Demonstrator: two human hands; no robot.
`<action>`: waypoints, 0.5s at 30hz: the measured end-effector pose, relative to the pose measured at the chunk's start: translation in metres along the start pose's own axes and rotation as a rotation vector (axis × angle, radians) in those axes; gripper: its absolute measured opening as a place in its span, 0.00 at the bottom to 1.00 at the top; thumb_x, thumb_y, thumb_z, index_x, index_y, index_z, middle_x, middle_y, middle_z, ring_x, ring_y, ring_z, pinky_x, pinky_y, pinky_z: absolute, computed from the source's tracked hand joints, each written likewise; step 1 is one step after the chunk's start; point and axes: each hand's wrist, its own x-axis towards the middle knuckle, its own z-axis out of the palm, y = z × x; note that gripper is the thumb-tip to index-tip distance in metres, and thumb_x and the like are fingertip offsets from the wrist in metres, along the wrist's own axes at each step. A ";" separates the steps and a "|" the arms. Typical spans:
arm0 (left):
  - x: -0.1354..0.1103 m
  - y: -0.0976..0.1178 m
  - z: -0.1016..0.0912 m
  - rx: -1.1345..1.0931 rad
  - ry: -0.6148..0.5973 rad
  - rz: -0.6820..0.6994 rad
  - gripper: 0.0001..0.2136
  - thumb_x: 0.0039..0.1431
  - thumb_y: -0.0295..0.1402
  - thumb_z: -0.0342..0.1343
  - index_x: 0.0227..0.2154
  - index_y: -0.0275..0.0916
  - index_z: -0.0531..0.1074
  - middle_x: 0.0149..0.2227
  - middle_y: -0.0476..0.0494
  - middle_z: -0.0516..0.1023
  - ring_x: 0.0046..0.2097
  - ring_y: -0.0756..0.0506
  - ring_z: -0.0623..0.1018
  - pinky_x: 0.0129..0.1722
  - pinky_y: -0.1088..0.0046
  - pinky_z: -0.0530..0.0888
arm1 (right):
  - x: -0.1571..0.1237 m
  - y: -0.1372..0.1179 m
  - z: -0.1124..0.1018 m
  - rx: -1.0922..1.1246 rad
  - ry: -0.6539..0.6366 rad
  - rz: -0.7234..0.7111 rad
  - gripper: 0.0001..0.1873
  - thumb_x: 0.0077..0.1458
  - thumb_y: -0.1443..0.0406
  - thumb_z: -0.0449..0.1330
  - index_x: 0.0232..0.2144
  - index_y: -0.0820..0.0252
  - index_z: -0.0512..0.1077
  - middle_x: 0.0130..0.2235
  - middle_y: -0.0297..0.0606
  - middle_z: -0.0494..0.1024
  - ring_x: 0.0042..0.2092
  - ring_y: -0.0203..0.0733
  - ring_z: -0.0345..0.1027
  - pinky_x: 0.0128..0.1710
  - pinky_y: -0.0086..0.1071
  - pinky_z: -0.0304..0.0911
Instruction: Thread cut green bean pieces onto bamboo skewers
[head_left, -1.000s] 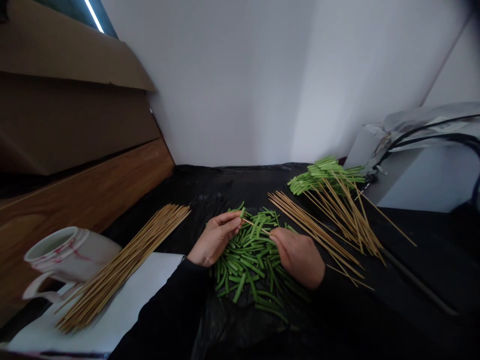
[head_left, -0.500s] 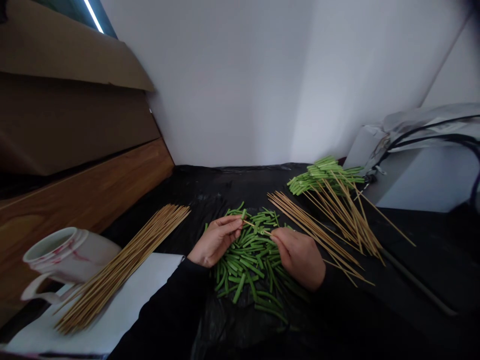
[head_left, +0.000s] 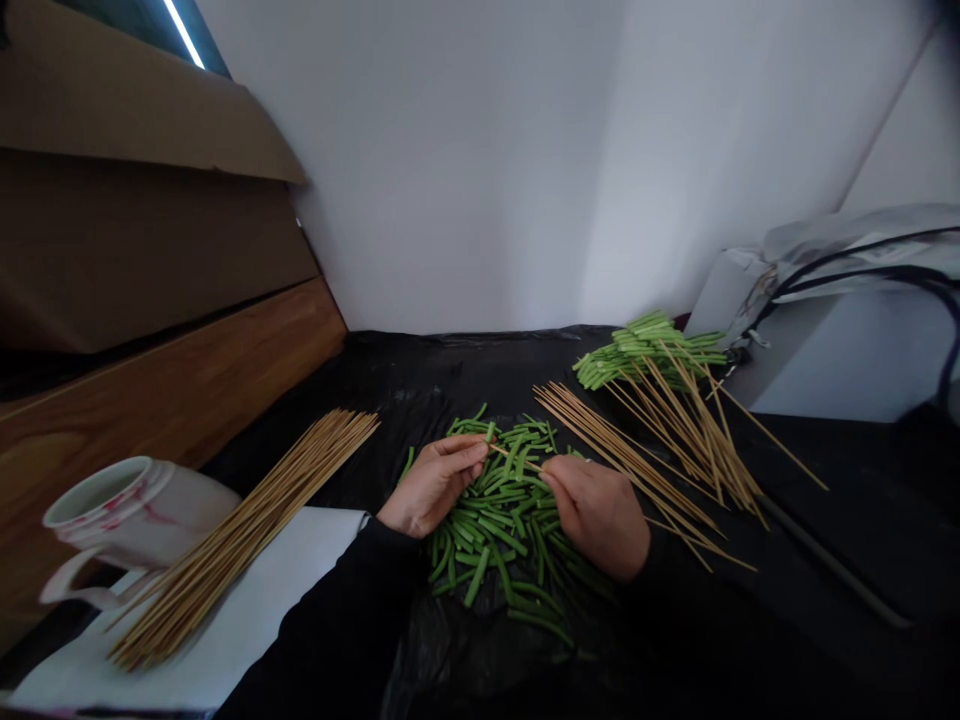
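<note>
My left hand (head_left: 441, 482) pinches a short cut green bean piece (head_left: 490, 432) at the tip of a thin bamboo skewer (head_left: 498, 448). Closed around that skewer from the other side is my right hand (head_left: 600, 512). Between the two hands, cut green pieces hang crosswise on or against the skewer. Below them spreads a loose pile of cut green beans (head_left: 480, 575) on black plastic sheeting (head_left: 442, 660). My right hand hides part of this pile.
At left, a bundle of bamboo skewers (head_left: 247, 540) leans beside a tipped white mug (head_left: 150, 510) on white paper (head_left: 300, 560). To the right lie loose skewers (head_left: 622, 450) and stacked skewered beans (head_left: 645, 350). A cardboard box (head_left: 150, 230) and black cables (head_left: 862, 275) flank the white wall.
Both hands stay almost in place. The bean piece at the left fingertips has shifted very slightly, and the pieces between the hands sit at a different angle. The rest looks the same.
</note>
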 end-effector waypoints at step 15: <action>-0.001 -0.013 0.005 0.067 -0.135 0.008 0.09 0.44 0.30 0.68 0.29 0.32 0.78 0.32 0.43 0.77 0.32 0.50 0.73 0.38 0.71 0.68 | 0.001 -0.003 0.002 -0.005 -0.062 0.006 0.16 0.64 0.66 0.44 0.30 0.60 0.68 0.28 0.34 0.74 0.31 0.34 0.67 0.32 0.28 0.51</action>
